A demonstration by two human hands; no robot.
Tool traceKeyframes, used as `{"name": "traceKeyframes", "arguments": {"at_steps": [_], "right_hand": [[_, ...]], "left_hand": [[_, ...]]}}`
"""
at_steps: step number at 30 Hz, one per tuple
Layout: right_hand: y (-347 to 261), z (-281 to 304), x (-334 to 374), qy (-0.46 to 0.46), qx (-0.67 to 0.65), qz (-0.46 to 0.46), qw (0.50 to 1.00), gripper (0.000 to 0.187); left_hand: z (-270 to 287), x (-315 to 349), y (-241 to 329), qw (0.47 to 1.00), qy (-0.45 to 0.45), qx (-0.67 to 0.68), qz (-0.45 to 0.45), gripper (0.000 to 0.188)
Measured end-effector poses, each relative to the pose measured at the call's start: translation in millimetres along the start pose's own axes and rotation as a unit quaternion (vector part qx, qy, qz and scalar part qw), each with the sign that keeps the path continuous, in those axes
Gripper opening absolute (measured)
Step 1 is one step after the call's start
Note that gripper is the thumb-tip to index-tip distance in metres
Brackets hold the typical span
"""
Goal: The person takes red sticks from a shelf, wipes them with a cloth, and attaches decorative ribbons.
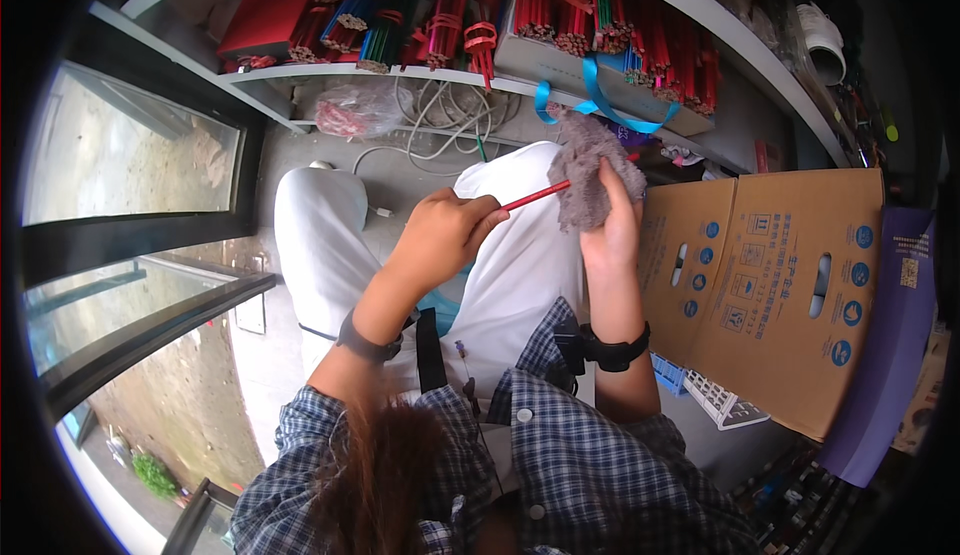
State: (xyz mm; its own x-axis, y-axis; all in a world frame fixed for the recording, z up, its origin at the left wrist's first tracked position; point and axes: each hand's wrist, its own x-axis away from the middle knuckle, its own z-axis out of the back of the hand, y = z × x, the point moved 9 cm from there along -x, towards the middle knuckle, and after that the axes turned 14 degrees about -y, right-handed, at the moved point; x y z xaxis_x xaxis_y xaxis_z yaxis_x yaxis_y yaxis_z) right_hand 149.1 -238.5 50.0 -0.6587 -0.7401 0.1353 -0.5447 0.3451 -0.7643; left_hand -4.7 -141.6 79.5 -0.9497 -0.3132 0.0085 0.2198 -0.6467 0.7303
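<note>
My left hand [445, 235] is closed around one end of a slim red pencil [537, 196], which slants up to the right above my white-trousered lap. The pencil's far end meets a crumpled mauve-grey cloth [585, 170]. Whether that end lies in the folds or only against them, I cannot tell. Gripping the cloth from its right side is my right hand [615, 230], with the thumb side pressed along it and the other fingers partly hidden behind.
Ahead, a shelf [480, 77] carries several bundles of red pencils [447, 25]. A blue ribbon [600, 100] hangs there. Below lie white cables [450, 125] and a plastic bag [355, 110]. A cardboard box [770, 285] stands right; glass window panels [140, 145] are left.
</note>
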Motion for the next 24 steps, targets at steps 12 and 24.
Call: {"name": "traceKeyframes", "arguments": {"at_steps": [12, 24], "right_hand": [[-41, 27, -6, 0.0, -0.011, 0.099, 0.995, 0.028], [24, -36, 15, -0.043, 0.126, -0.04, 0.99, 0.041]], "left_hand": [[11, 4, -20, 0.986, 0.108, 0.063, 0.112, 0.021], [-30, -9, -6, 0.998, -0.067, 0.019, -0.004, 0.012]]}}
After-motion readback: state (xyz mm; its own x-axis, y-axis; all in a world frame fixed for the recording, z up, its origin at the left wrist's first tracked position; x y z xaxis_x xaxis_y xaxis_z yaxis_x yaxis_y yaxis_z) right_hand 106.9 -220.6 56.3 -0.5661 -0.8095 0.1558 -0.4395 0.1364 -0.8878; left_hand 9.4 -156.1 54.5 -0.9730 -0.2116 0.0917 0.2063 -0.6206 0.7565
